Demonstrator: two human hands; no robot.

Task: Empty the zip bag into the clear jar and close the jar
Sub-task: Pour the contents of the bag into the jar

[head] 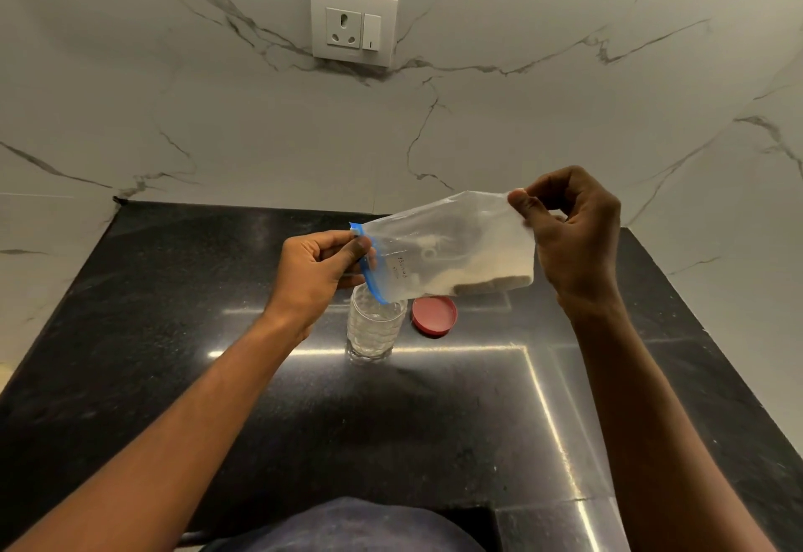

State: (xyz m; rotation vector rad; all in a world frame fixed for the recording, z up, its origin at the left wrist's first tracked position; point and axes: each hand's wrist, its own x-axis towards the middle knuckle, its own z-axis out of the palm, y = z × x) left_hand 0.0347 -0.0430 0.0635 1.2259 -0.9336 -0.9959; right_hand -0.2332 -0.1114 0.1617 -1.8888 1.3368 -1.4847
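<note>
The bag (447, 247) hangs in the air over the black counter (174, 377), held at both ends and tilted so its blue zip edge (369, 267) points down and to the left. The left hand (319, 275) pinches that zip edge, thumb pressed against the curled fingers with the blue strip between them. The right hand (573, 234) is higher — its thumb and forefinger pinch the bag's upper far corner, the other fingers curled loosely behind. Pale grain (495, 277) lies heaped in the bag's lower right corner, close to the right hand and away from the zip; the rest of the bag looks clear and slack. Whether the zip is parted cannot be told from here. The jar (373, 327) stands upright on the counter directly below the zip edge, its mouth uncovered and partly hidden by the bag's lowest corner. It looks empty, though the ribbed wall makes that hard to judge. The red lid (434, 316) lies flat on the counter just beside the jar, on its right — not touching it. On the marble wall (565, 95) behind sits a white socket (353, 23).
</note>
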